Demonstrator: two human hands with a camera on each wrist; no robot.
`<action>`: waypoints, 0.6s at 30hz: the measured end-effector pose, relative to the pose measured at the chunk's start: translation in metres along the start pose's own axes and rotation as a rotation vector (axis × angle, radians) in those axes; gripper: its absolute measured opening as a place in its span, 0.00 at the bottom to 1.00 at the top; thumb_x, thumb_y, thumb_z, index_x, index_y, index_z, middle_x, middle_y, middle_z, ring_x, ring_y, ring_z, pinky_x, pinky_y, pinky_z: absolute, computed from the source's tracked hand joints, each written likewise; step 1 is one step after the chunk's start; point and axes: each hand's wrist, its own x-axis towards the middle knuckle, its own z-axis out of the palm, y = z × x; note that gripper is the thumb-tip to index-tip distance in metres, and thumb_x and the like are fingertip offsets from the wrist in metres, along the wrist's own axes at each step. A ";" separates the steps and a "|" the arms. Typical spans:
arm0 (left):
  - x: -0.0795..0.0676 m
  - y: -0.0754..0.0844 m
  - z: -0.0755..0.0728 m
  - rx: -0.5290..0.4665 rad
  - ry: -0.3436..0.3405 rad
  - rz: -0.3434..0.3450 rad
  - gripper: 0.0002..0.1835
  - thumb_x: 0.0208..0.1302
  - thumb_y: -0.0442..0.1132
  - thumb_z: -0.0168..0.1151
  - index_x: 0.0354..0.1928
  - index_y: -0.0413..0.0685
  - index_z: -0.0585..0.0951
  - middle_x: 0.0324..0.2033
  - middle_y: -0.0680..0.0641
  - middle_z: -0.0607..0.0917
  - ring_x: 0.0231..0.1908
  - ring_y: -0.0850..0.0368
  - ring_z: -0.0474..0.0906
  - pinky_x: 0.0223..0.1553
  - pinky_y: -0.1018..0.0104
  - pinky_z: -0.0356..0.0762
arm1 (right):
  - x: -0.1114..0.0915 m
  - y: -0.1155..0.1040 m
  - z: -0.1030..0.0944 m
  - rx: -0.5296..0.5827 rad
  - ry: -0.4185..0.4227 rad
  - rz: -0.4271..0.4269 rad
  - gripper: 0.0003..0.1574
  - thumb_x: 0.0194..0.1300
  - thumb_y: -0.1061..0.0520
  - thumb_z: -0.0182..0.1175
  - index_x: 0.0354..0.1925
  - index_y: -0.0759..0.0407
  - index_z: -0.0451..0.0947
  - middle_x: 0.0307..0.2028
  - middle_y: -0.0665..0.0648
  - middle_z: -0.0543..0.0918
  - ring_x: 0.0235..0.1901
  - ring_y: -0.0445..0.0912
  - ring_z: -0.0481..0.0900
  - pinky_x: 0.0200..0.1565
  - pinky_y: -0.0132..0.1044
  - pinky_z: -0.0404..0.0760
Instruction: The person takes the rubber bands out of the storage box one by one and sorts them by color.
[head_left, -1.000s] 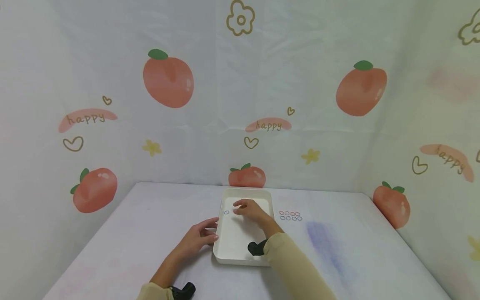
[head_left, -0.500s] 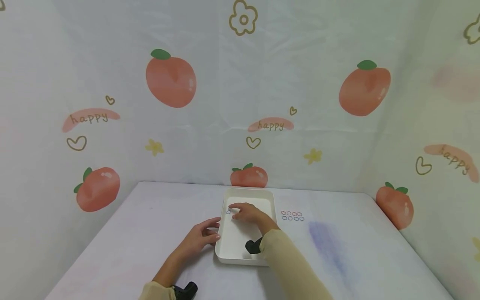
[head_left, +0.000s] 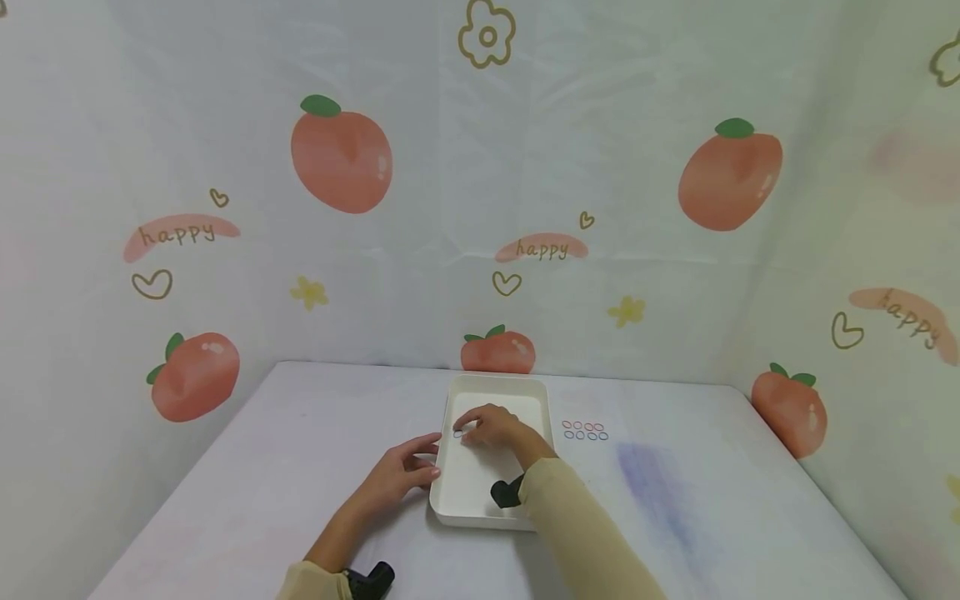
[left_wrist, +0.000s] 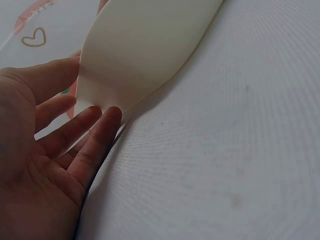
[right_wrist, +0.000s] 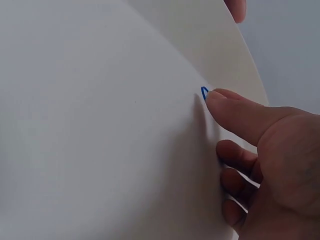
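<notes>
A white rectangular tray [head_left: 480, 500] lies on the table, tilted nowhere in sight. Inside it, near the left wall, is a small thin blue ring [head_left: 458, 434]. My right hand [head_left: 495, 427] reaches over the tray and has its thumb and index fingertips at this ring. In the right wrist view the thumb covers part of the blue ring [right_wrist: 204, 93], and the other fingers are curled. My left hand [head_left: 401, 475] rests its relaxed fingers against the tray's outer left side. Its fingertips [left_wrist: 112, 116] touch the outer wall in the left wrist view.
To the tray's right, several small rings lie in two rows on the table: red rings [head_left: 588, 427] at the back, blue rings [head_left: 591, 437] in front. A printed white curtain [head_left: 420, 208] stands behind and beside the white-covered table [head_left: 322, 433].
The right hand has come down to the blue ring, its thumb and index closing in. The ring has shifted slightly toward the person inside the tray. The left hand stays at the tray's side.
</notes>
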 end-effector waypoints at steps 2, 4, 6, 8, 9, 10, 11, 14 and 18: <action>0.000 0.001 0.000 -0.007 -0.002 0.003 0.32 0.64 0.34 0.64 0.67 0.31 0.66 0.55 0.29 0.75 0.48 0.42 0.80 0.41 0.62 0.82 | -0.001 0.001 0.000 0.028 0.005 0.002 0.12 0.58 0.56 0.69 0.42 0.45 0.87 0.38 0.46 0.82 0.36 0.43 0.73 0.43 0.43 0.70; 0.000 0.001 0.000 -0.020 -0.007 0.007 0.32 0.64 0.33 0.64 0.67 0.30 0.65 0.55 0.28 0.74 0.48 0.41 0.80 0.41 0.61 0.82 | -0.001 0.001 0.001 0.044 0.011 -0.001 0.09 0.57 0.57 0.69 0.39 0.46 0.88 0.37 0.45 0.81 0.35 0.43 0.72 0.42 0.41 0.70; -0.001 0.002 -0.001 -0.026 -0.011 0.013 0.32 0.64 0.32 0.63 0.67 0.29 0.65 0.55 0.28 0.74 0.48 0.40 0.80 0.41 0.61 0.82 | -0.002 0.000 0.001 0.055 0.017 0.000 0.07 0.57 0.57 0.69 0.36 0.46 0.87 0.34 0.44 0.81 0.34 0.42 0.72 0.41 0.40 0.69; -0.001 0.002 -0.001 -0.029 -0.013 0.013 0.32 0.64 0.32 0.63 0.67 0.28 0.64 0.55 0.28 0.74 0.48 0.41 0.80 0.41 0.61 0.82 | -0.003 -0.001 0.001 0.055 0.021 -0.005 0.05 0.57 0.57 0.70 0.33 0.47 0.87 0.31 0.44 0.80 0.32 0.42 0.71 0.40 0.39 0.68; -0.001 0.002 -0.001 -0.026 -0.013 0.014 0.32 0.64 0.32 0.63 0.67 0.29 0.65 0.55 0.28 0.74 0.48 0.41 0.80 0.41 0.61 0.82 | -0.003 -0.001 0.001 0.054 0.023 -0.007 0.04 0.56 0.57 0.70 0.32 0.47 0.87 0.29 0.44 0.79 0.32 0.42 0.71 0.39 0.39 0.68; -0.001 0.003 -0.001 -0.019 -0.012 0.014 0.32 0.64 0.32 0.64 0.67 0.29 0.65 0.55 0.28 0.74 0.48 0.42 0.80 0.41 0.61 0.82 | -0.004 -0.001 0.001 0.053 0.024 -0.009 0.04 0.56 0.57 0.70 0.32 0.47 0.87 0.28 0.44 0.78 0.31 0.41 0.71 0.39 0.39 0.67; -0.001 0.003 -0.001 -0.018 -0.012 0.016 0.32 0.64 0.33 0.64 0.67 0.29 0.65 0.55 0.28 0.74 0.48 0.42 0.80 0.41 0.61 0.82 | -0.004 -0.001 0.001 0.051 0.024 -0.013 0.04 0.56 0.57 0.71 0.31 0.48 0.87 0.26 0.45 0.78 0.30 0.41 0.71 0.38 0.38 0.67; -0.002 0.003 -0.001 -0.013 -0.014 0.023 0.32 0.64 0.33 0.64 0.67 0.29 0.65 0.55 0.28 0.74 0.47 0.43 0.80 0.40 0.61 0.83 | -0.006 -0.002 0.001 0.056 0.019 -0.009 0.03 0.55 0.58 0.71 0.30 0.49 0.87 0.25 0.45 0.77 0.30 0.41 0.71 0.37 0.37 0.68; -0.002 0.001 -0.001 -0.014 -0.015 0.030 0.32 0.64 0.33 0.64 0.67 0.28 0.65 0.55 0.28 0.74 0.47 0.43 0.81 0.40 0.61 0.83 | -0.008 -0.004 0.001 0.085 0.010 -0.003 0.03 0.56 0.58 0.72 0.28 0.51 0.86 0.23 0.46 0.78 0.28 0.41 0.71 0.35 0.35 0.68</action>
